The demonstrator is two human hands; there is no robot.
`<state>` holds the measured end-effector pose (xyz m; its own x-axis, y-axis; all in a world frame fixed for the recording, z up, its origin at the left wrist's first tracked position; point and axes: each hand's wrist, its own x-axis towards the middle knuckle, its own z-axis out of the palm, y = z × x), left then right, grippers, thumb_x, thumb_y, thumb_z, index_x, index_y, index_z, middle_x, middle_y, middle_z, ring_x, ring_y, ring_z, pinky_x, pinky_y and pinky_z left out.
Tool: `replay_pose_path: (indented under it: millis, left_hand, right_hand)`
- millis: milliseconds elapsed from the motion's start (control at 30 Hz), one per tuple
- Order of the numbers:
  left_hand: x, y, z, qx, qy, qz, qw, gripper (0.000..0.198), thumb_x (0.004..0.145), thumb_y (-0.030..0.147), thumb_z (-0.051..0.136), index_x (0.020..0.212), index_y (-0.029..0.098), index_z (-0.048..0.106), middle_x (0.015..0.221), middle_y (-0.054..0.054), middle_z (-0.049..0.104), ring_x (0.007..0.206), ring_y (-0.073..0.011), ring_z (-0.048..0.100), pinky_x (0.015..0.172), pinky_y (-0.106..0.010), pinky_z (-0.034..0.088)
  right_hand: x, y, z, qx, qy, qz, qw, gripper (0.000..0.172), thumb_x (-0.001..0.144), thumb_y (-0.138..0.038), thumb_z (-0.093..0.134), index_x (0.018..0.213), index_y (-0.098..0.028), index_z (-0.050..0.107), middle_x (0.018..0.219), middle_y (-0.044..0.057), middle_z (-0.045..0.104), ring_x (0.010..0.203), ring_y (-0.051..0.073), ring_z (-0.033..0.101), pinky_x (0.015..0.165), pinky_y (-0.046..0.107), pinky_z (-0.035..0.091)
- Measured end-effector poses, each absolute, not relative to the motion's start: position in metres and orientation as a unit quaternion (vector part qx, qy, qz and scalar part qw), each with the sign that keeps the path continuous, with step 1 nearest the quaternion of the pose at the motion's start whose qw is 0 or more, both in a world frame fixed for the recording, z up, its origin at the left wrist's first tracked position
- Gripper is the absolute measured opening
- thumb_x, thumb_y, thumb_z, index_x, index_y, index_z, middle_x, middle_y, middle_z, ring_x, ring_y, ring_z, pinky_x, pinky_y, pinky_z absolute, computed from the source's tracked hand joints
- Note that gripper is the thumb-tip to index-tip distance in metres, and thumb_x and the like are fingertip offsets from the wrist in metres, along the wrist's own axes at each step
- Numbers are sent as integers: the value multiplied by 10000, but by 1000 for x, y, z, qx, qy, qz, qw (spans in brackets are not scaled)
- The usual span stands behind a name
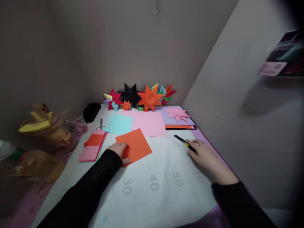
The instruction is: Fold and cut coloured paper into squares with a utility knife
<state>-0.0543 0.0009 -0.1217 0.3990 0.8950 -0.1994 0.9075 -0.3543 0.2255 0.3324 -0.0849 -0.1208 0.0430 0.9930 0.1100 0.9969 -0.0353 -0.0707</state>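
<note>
One palm down, left hand [120,148] on paper [136,145]

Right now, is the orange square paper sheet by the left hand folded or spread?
Spread: orange square paper sheet lies flat on the white gridded mat, no crease visible; left hand covers one corner.

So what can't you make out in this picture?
Head view:
Near end of the pen: hidden under the right hand.
Near corner of the orange sheet: covered by the left hand.
At left, wooden clutter: blurred, dim.
Right wall, poster: blurred, cut by the edge.
</note>
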Motion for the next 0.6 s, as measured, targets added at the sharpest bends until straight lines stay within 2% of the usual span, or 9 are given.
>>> replay_pose_path:
  millis: [133, 233, 300, 400, 433, 500, 567, 600]
  left_hand:
    - [-53, 2, -126, 817, 543, -37, 188, 560, 571, 472, 690, 1044, 193, 582, 992, -99, 643, 935, -291, 585, 795, -386, 440]
    - [-55, 5, -131, 860, 478, -28, 177, 325, 691, 463, 573, 862, 189, 610, 867, -87, 644, 863, -270, 585, 750, -358, 437]
    - [-57, 6, -133, 878, 446, 2, 177, 257, 773, 431, 469, 765, 201, 583, 780, -59, 622, 793, -229, 579, 710, -322, 431]
    - [-58, 4, -132, 858, 458, 67, 222, 261, 817, 419, 401, 738, 215, 542, 688, -8, 583, 673, -169, 550, 623, -274, 414]
    - [-57, 2, -131, 847, 467, 87, 238, 268, 819, 430, 400, 735, 214, 536, 669, 1, 574, 644, -159, 539, 601, -267, 406]
    - [-54, -1, -131, 831, 479, 114, 260, 289, 822, 444, 402, 719, 208, 533, 643, 5, 564, 604, -149, 525, 569, -261, 394]
    - [-53, -3, -130, 826, 481, 124, 265, 319, 836, 448, 382, 709, 204, 543, 633, -2, 570, 591, -147, 529, 563, -260, 393]
    - [-54, -3, -129, 827, 483, 124, 260, 332, 846, 441, 364, 709, 204, 552, 633, -8, 579, 595, -149, 537, 571, -261, 400]
  right_hand:
    - [267, -64, -90, -601, -779, 74, 162, 452, 839, -253, 490, 1285, -183, 499, 1177, 137, 534, 1076, 260, 497, 917, 426, 401]
    - [219, -45, -91, -539, -778, 181, 266, 553, 832, -251, 508, 1369, -223, 378, 1232, 112, 518, 1117, 222, 485, 953, 407, 387]
    - [195, -34, -104, -525, -737, 256, 339, 605, 794, -249, 554, 1368, -232, 363, 1214, 102, 524, 1073, 198, 517, 910, 377, 423]
    - [179, -27, -128, -515, -663, 356, 411, 616, 738, -234, 601, 1324, -214, 410, 1114, 81, 571, 955, 170, 564, 793, 314, 470]
    - [178, -26, -134, -512, -644, 380, 423, 557, 732, -232, 604, 1272, -209, 466, 1045, 62, 596, 891, 159, 576, 753, 295, 474]
    - [179, -28, -142, -511, -617, 411, 436, 330, 743, -240, 593, 1069, -193, 599, 838, 16, 618, 724, 135, 572, 655, 263, 466]
    - [183, -30, -145, -518, -596, 428, 439, 131, 771, -271, 568, 841, -180, 632, 648, -20, 573, 571, 116, 522, 548, 241, 430]
    - [184, -30, -146, -524, -583, 437, 441, 132, 785, -294, 555, 771, -179, 618, 590, -30, 545, 516, 110, 492, 501, 234, 406]
